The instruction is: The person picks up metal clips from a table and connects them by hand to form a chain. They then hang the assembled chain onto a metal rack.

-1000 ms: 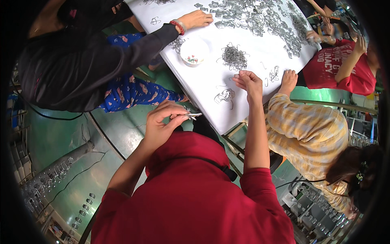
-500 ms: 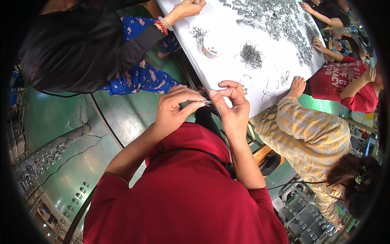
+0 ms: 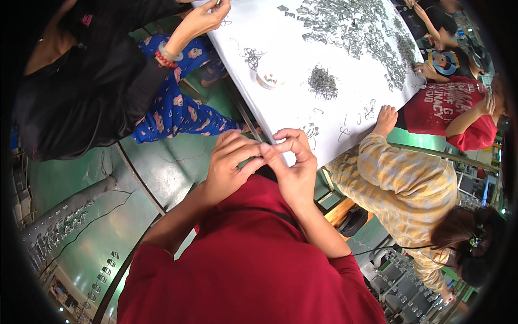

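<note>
My left hand (image 3: 231,164) and my right hand (image 3: 295,170) meet at the fingertips, just off the near edge of the white-topped table. The left thumb and fingers pinch a small metal piece (image 3: 260,155), of which only a sliver shows. My right thumb presses against it from the other side, with the right forefinger bent over. Its exact shape is hidden by the fingers. Beyond my hands, a dark heap of thin wire hooks (image 3: 324,82) lies on the table (image 3: 294,110), with several loose hooks (image 3: 344,129) nearer me.
A small round tub (image 3: 267,81) stands near the table's left edge beside a hook pile (image 3: 252,57). Many metal pieces (image 3: 350,27) cover the far side. A person in black (image 3: 91,97) works at left; one in a plaid shirt (image 3: 404,173) sits at right.
My hands have drawn closer together, and my right thumb now covers more of the metal piece. The whole view has shifted a little. The hand at the left has moved left.
</note>
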{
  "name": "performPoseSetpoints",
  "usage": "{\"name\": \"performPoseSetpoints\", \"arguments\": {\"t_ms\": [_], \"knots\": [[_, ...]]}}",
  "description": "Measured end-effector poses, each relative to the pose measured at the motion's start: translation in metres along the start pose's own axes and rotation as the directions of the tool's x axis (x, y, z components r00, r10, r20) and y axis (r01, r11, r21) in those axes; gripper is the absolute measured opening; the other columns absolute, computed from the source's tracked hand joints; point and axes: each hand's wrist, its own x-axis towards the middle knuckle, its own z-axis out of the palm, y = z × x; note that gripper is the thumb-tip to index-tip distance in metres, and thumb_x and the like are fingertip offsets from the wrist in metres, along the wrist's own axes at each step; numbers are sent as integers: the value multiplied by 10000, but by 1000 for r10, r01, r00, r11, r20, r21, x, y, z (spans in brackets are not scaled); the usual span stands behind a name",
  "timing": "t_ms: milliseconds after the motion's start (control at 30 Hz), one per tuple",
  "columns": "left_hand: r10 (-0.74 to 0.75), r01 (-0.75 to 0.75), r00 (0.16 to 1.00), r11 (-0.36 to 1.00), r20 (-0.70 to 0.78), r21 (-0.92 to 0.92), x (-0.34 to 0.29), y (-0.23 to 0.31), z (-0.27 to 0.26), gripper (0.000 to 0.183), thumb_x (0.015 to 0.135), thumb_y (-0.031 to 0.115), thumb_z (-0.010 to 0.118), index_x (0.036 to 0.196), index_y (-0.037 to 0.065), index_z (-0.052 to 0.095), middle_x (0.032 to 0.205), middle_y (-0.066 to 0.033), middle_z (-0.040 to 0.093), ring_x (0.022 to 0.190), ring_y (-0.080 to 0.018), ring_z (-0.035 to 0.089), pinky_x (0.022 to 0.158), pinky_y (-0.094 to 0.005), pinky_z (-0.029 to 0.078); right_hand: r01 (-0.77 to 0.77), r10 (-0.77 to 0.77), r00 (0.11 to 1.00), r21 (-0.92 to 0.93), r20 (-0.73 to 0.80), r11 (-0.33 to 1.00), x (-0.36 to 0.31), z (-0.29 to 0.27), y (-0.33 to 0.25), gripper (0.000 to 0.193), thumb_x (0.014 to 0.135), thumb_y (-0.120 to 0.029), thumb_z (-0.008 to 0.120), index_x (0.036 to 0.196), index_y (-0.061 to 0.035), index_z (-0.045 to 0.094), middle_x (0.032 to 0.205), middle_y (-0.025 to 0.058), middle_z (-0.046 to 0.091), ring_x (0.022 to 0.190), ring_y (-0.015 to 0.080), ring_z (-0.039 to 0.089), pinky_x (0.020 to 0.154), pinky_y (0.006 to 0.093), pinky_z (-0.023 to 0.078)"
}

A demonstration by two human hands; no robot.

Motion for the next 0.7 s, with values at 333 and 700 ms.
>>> {"name": "performPoseSetpoints", "arguments": {"t_ms": [333,700], "knots": [[-100,98,995,994,25,51,-11,6,6,239,635,71,768,861,79,692,834,-35,662,771,-215,593,830,-423,424,195,-250,968,-619,-2,760,250,-66,107,186,835,-119,607,1014,-86,645,1006,90,585,820,267,608,738,362,474],[-192,204,976,971,-104,121,-24,14,5,233,626,153,783,840,104,703,811,-11,655,801,-182,588,838,-380,433,371,-191,927,-854,322,364,334,-79,161,193,756,-151,612,935,-139,684,975,98,624,831,317,633,741,402,504]]}}
